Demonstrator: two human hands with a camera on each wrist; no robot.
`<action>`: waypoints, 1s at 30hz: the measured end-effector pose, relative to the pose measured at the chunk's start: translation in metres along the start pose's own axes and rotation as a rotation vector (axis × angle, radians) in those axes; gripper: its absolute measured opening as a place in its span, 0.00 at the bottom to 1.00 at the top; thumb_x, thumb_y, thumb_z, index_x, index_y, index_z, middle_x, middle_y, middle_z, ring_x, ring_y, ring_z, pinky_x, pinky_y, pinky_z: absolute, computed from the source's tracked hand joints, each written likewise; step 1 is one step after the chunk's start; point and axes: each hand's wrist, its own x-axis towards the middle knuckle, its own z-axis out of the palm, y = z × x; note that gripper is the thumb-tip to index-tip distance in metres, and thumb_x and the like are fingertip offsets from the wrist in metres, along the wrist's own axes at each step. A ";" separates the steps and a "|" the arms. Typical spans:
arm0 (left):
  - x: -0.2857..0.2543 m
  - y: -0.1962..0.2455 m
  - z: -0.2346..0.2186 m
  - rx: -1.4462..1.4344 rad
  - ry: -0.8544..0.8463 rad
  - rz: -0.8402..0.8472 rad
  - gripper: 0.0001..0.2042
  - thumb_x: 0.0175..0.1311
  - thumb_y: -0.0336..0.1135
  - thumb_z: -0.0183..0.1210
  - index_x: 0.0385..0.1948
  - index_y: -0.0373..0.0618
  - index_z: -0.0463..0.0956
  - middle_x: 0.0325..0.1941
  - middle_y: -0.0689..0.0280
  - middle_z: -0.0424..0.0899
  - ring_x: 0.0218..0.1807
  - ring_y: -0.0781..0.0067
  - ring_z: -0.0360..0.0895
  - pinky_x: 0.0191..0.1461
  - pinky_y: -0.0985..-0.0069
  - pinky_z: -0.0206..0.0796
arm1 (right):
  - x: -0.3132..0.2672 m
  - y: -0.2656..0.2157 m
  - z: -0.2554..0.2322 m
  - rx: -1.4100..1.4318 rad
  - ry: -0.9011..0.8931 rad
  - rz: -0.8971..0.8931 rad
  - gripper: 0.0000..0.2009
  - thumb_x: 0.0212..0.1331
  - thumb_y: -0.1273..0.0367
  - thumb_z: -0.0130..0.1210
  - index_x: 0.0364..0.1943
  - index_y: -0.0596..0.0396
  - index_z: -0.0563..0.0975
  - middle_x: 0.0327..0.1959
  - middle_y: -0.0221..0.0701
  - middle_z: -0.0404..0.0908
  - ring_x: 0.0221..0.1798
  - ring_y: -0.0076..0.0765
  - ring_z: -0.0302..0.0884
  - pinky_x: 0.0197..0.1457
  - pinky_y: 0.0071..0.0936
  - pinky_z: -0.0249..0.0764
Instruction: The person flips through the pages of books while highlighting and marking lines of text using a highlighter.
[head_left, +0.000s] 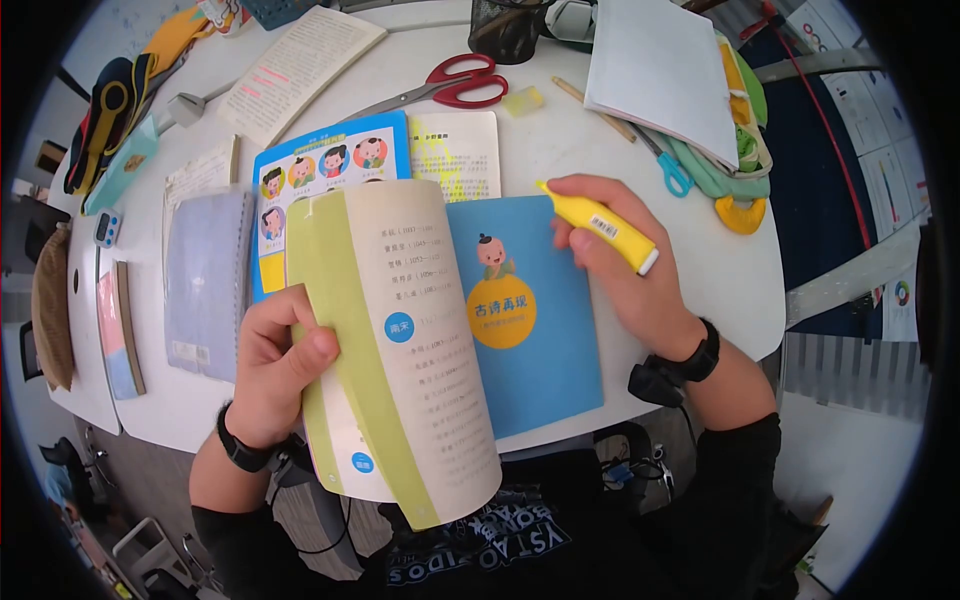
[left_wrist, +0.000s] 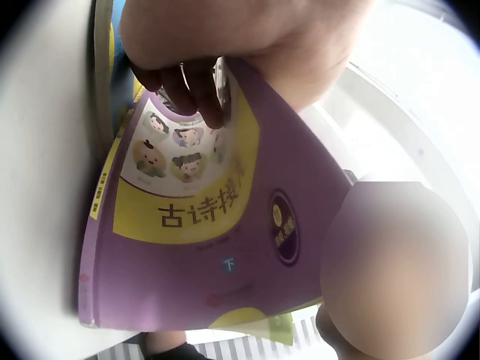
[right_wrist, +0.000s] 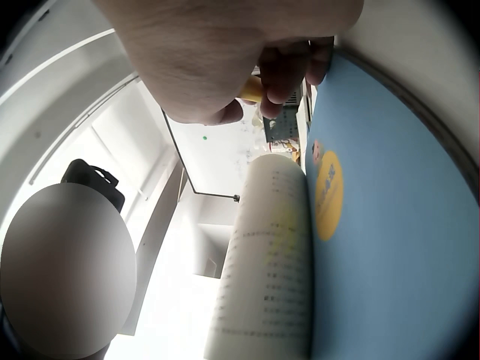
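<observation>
My left hand (head_left: 272,372) grips the left side of an open paperback book (head_left: 420,300), thumb on the pages and fingers behind. Its left-hand pages, green along one edge and printed with lines of text, curl upward. A blue page (head_left: 560,340) with a cartoon child and a yellow circle lies flat on the right. The left wrist view shows the book's purple cover (left_wrist: 172,289) from outside. In my right hand (head_left: 655,305) is a yellow highlighter (head_left: 602,228), its tip pointing up-left above the blue page's top right corner.
Behind the open book lie a blue book (head_left: 385,130) with cartoon faces and a highlighted sheet (head_left: 470,155). Red-handled scissors (head_left: 470,82), a mesh pen holder (head_left: 505,35) and an open text book (head_left: 305,70) stand farther back. A bluish spiral notebook (head_left: 205,290) lies at left, a white pad (head_left: 655,80) at back right.
</observation>
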 end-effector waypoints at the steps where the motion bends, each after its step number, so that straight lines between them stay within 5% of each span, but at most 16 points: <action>1: 0.000 0.000 0.002 0.018 -0.024 0.035 0.08 0.74 0.34 0.64 0.37 0.41 0.77 0.48 0.64 0.87 0.45 0.79 0.83 0.49 0.78 0.74 | 0.000 -0.001 0.000 0.033 0.036 0.029 0.17 0.75 0.70 0.54 0.65 0.56 0.75 0.48 0.27 0.79 0.48 0.18 0.74 0.56 0.19 0.72; 8: 0.005 0.008 0.008 0.175 0.036 0.009 0.07 0.76 0.35 0.58 0.42 0.40 0.76 0.51 0.64 0.85 0.50 0.80 0.80 0.54 0.76 0.72 | 0.009 0.004 -0.012 0.307 0.342 0.037 0.20 0.78 0.67 0.51 0.69 0.57 0.73 0.44 0.29 0.77 0.46 0.21 0.73 0.56 0.22 0.74; 12: 0.013 0.004 0.008 0.094 0.084 0.059 0.11 0.74 0.33 0.54 0.52 0.39 0.72 0.57 0.61 0.82 0.54 0.78 0.78 0.58 0.73 0.71 | 0.006 0.006 -0.034 0.313 0.200 -0.040 0.20 0.78 0.65 0.49 0.66 0.62 0.76 0.45 0.32 0.79 0.45 0.23 0.72 0.62 0.24 0.74; 17: 0.018 0.005 0.025 0.166 0.103 0.174 0.27 0.72 0.28 0.47 0.73 0.37 0.56 0.69 0.52 0.73 0.63 0.70 0.77 0.69 0.70 0.67 | -0.006 -0.022 -0.009 0.030 -0.084 0.044 0.17 0.71 0.72 0.55 0.61 0.64 0.78 0.52 0.38 0.85 0.51 0.29 0.87 0.57 0.26 0.80; 21: 0.021 0.009 0.027 0.170 0.059 0.243 0.30 0.71 0.26 0.42 0.77 0.36 0.54 0.72 0.50 0.72 0.69 0.66 0.74 0.74 0.69 0.62 | -0.016 -0.005 0.010 0.049 -0.115 0.061 0.14 0.67 0.75 0.60 0.54 0.61 0.79 0.47 0.35 0.87 0.47 0.25 0.87 0.52 0.23 0.80; 23: 0.021 0.016 0.009 0.690 -0.097 0.215 0.31 0.70 0.25 0.39 0.77 0.36 0.56 0.73 0.50 0.71 0.71 0.63 0.71 0.75 0.68 0.61 | -0.016 -0.002 0.010 -0.084 -0.111 0.057 0.13 0.64 0.74 0.64 0.51 0.58 0.76 0.42 0.33 0.88 0.43 0.21 0.86 0.47 0.21 0.79; 27: 0.019 0.012 0.016 0.495 -0.062 0.143 0.28 0.71 0.26 0.37 0.75 0.36 0.61 0.73 0.52 0.71 0.71 0.63 0.71 0.76 0.68 0.60 | -0.010 -0.001 0.005 -0.191 -0.099 0.004 0.16 0.65 0.74 0.64 0.54 0.56 0.75 0.39 0.32 0.87 0.41 0.20 0.84 0.45 0.20 0.77; 30: 0.019 0.006 0.017 0.383 -0.084 0.144 0.26 0.76 0.32 0.44 0.74 0.37 0.60 0.72 0.52 0.71 0.71 0.64 0.71 0.74 0.67 0.62 | -0.008 0.000 0.006 0.022 0.046 0.037 0.15 0.66 0.74 0.63 0.55 0.55 0.74 0.40 0.31 0.86 0.42 0.18 0.82 0.46 0.20 0.76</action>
